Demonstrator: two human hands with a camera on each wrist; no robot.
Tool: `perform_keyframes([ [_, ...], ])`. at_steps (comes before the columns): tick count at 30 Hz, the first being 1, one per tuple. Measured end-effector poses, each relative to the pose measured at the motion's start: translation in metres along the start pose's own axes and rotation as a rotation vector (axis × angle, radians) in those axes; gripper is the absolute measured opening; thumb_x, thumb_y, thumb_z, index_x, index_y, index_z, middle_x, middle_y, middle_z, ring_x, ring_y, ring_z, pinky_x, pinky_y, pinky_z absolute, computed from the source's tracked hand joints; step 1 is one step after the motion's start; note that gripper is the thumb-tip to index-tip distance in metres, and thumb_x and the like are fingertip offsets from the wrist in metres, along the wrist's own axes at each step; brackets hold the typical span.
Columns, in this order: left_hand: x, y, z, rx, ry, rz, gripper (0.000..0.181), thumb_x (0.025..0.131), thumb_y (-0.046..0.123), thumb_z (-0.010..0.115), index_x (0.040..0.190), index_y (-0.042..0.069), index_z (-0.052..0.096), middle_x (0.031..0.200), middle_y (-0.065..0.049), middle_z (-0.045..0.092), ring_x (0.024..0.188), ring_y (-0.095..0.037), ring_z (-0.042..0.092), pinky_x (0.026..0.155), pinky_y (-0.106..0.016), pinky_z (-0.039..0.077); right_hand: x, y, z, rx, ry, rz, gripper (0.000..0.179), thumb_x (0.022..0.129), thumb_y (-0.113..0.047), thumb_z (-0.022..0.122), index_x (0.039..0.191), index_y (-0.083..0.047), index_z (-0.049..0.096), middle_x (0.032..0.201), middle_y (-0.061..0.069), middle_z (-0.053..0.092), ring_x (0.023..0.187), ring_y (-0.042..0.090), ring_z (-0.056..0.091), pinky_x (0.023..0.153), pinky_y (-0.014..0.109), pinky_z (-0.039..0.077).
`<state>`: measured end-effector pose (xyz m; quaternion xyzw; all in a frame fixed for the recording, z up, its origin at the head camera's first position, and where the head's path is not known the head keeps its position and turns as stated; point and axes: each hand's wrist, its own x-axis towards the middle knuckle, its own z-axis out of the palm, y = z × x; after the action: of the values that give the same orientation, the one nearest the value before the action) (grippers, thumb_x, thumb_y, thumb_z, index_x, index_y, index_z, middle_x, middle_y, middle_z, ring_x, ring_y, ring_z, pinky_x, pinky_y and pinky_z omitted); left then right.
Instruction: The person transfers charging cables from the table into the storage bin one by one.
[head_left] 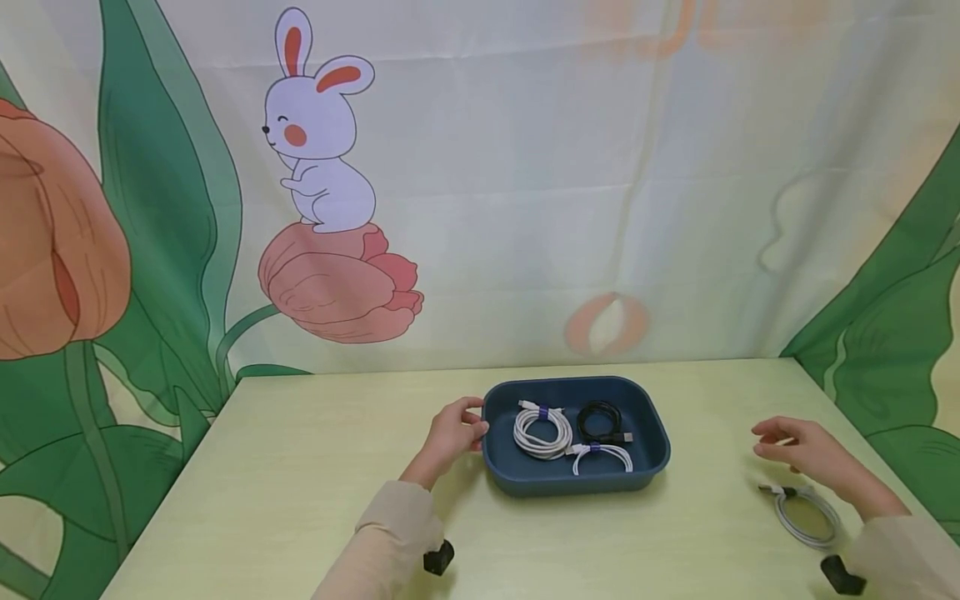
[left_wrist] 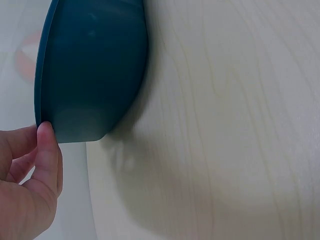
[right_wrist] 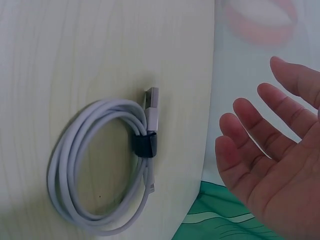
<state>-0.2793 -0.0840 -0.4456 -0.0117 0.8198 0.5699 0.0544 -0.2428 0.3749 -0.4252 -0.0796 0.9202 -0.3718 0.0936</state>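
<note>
Hiding most of its own fingers behind the tray's left rim in the head view, the left hand (head_left: 452,435) touches the dark blue tray (head_left: 501,467) with curled fingers; its wrist camera shows only a thumb on the rim. The tray, oval-cornered and matte, sits mid-table (head_left: 300,467) holding three coiled cables: two white cables (head_left: 542,430), one black cable (head_left: 600,419). A fourth, a strapped white USB cable (right_wrist: 100,170), lies beside the right hand (head_left: 806,454), which hovers spread, holding nothing.
</note>
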Motion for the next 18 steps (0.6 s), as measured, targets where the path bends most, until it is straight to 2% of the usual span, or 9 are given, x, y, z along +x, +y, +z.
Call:
perform_keyframes([
  [8, -0.001, 0.001, 0.001, 0.005, 0.002, -0.018, 0.039, 0.082, -0.001, 0.057, 0.120, 0.002, 0.050, 0.092, -0.016, 0.054, 0.057, -0.011, 0.053, 0.058, -0.026, 0.054, -0.005, 0.007, -0.003, 0.005, 0.008, 0.012, 0.047, 0.088, -0.025, 0.053, 0.117, 0.010, 0.045, 0.103, 0.016, 0.055, 0.077, 0.004, 0.053, 0.061, 0.032, 0.046],
  [18, -0.001, 0.001, 0.000, 0.001, 0.002, 0.003, 0.038, 0.082, -0.002, 0.056, 0.120, 0.000, 0.049, 0.091, -0.016, 0.054, 0.058, -0.011, 0.052, 0.057, -0.026, 0.054, -0.011, 0.023, 0.000, 0.008, 0.019, 0.032, 0.043, 0.087, -0.020, 0.053, 0.115, 0.011, 0.046, 0.101, 0.015, 0.057, 0.073, -0.007, 0.045, 0.057, 0.030, 0.045],
])
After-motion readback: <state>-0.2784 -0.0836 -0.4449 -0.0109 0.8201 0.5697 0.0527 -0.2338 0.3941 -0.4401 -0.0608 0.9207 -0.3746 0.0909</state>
